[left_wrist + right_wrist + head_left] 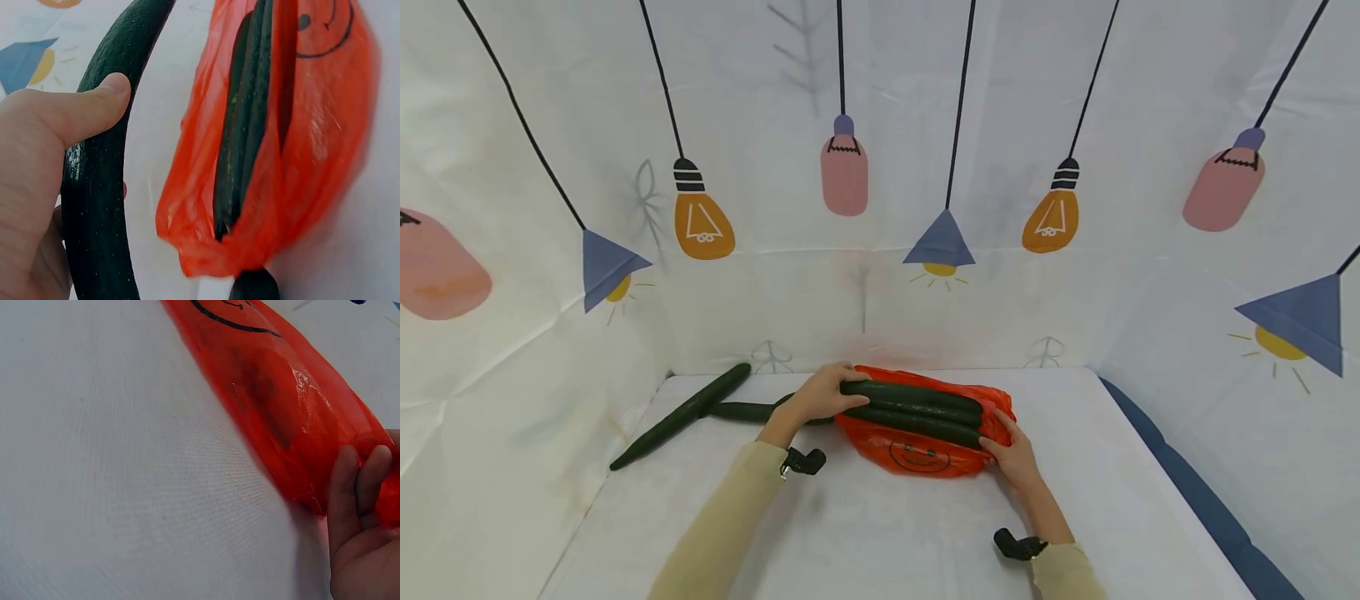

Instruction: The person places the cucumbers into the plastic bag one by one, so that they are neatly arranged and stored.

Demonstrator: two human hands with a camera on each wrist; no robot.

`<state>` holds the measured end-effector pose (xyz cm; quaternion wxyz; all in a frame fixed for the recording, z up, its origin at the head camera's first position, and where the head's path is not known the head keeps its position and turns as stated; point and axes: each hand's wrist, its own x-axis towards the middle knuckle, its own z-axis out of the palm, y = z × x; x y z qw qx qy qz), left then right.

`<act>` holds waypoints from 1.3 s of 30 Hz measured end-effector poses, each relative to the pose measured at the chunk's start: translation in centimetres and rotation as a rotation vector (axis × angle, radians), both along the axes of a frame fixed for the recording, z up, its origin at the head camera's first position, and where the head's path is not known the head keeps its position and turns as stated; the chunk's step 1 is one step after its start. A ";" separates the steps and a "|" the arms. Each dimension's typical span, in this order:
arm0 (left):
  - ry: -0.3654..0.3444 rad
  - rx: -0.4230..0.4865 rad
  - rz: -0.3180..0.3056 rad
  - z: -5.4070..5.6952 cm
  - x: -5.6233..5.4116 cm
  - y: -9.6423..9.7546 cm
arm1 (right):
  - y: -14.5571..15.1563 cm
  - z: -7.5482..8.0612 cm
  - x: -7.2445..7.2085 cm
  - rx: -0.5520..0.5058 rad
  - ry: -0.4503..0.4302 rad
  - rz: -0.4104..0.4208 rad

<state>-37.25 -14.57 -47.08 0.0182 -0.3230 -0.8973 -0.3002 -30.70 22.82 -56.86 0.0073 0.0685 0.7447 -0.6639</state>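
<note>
My left hand point(820, 396) grips the left end of a long dark green cucumber point(917, 395) at the red plastic bag point(880, 450). In the left wrist view the thumb lies across this cucumber point(97, 206), held beside the bag point(325, 125). Other cucumbers point(250, 119) lie side by side inside the bag's opening. At the bag's right end my right hand point(1018, 458) holds the plastic, thumb and fingers apart around the edge. The right wrist view shows that hand point(365, 556) with fingers bent against the red film point(262, 387). A smiling face is drawn on the bag's near side.
Two more cucumbers lie at the table's back left: one slanted point(681, 417), another point(741, 412) partly behind my left arm. White cloth covers the table point(917, 542). A white sheet point(985, 317) printed with lamps encloses the back and sides. Blue padding point(1180, 475) runs along the right edge.
</note>
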 end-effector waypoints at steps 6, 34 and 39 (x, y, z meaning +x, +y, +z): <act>0.011 -0.019 -0.053 1.0 -1.2 2.0 | -0.1 0.1 -0.2 -0.001 -0.014 -0.012; 0.027 0.018 -0.047 1.2 -3.5 9.5 | -0.1 0.1 -0.1 -0.059 -0.023 -0.023; 0.004 0.024 -0.073 0.8 -3.4 10.7 | -0.3 0.3 0.3 -0.116 -0.025 -0.017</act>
